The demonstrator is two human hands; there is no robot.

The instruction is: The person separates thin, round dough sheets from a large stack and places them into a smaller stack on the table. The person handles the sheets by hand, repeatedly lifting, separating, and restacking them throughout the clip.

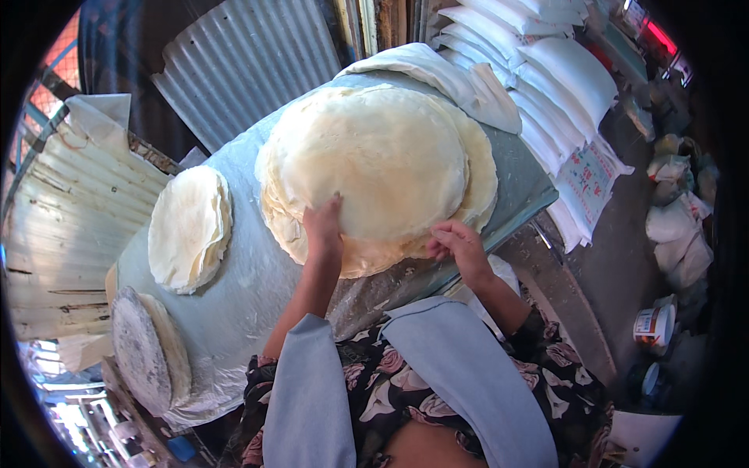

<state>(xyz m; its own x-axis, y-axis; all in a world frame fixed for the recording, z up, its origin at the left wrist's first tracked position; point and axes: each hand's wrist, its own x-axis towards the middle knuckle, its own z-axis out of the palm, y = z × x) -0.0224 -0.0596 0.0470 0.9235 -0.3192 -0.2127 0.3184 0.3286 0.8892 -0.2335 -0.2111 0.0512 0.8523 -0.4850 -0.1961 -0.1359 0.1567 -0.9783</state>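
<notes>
A wide stack of thin round flatbreads (374, 158) lies on a table (257, 292) with a plastic cover. My left hand (323, 225) is at the near left edge of the top sheet, its thumb on the upper side and its other fingers hidden. At the near right edge, my right hand (459, 245) has its fingers curled close to the rim; whether it pinches a sheet is unclear. A smaller stack of round flatbreads (187, 228) lies to the left. A folded white cloth (439, 79) rests at the big stack's far side.
A grey, mottled round disc (140, 351) leans against more pale rounds at the table's left end. Filled white sacks (556, 88) are piled beyond the right end. Corrugated sheet metal (251, 64) stands behind the table. A white bucket (654, 327) sits on the floor at right.
</notes>
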